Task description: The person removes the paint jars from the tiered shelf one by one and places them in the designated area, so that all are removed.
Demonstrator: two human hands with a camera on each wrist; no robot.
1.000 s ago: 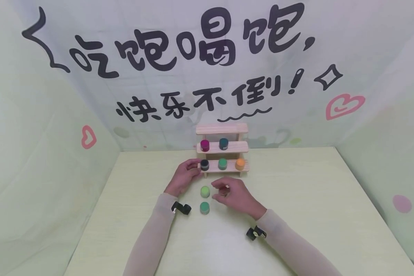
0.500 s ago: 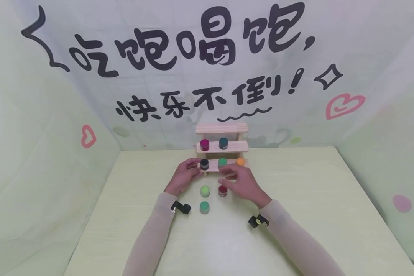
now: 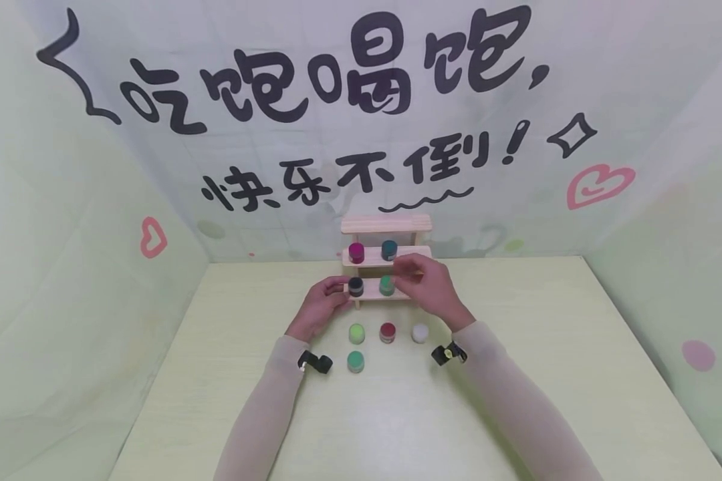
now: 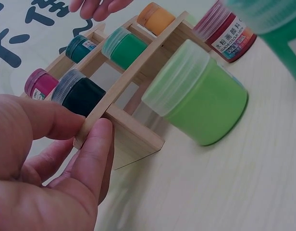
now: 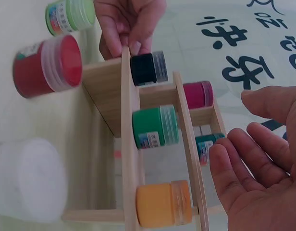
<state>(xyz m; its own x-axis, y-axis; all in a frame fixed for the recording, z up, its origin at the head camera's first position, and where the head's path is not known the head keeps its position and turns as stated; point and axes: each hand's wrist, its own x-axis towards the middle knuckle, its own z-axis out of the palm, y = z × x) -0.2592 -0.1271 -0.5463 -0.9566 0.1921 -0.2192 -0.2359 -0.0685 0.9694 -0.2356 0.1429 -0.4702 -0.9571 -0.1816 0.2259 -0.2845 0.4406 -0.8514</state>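
A three-step wooden display stand (image 3: 385, 224) stands at the back of the table. My left hand (image 3: 320, 307) pinches the left end of its lowest step between thumb and fingers, beside a black paint jar (image 5: 143, 70). Over the stand's right side hovers my right hand (image 3: 430, 287), fingers parted and holding nothing. On the lowest step also sit a green paint jar (image 5: 150, 129) and an orange paint jar (image 5: 160, 204), the orange one hidden by the hand in the head view. Magenta (image 3: 356, 252) and dark teal (image 3: 389, 250) paint jars occupy the middle step.
In front of the stand, a light green jar (image 4: 205, 106), a red jar (image 3: 388, 333) and a white jar (image 3: 420, 333) form a row on the table. Nearer the person is another green jar (image 3: 355, 361). A printed cloth (image 3: 265, 234) hangs right behind the table.
My right hand has moved up and right, from beside the light green jar to over the stand. The red and white jars have come into sight. My left hand stays at the step's end.
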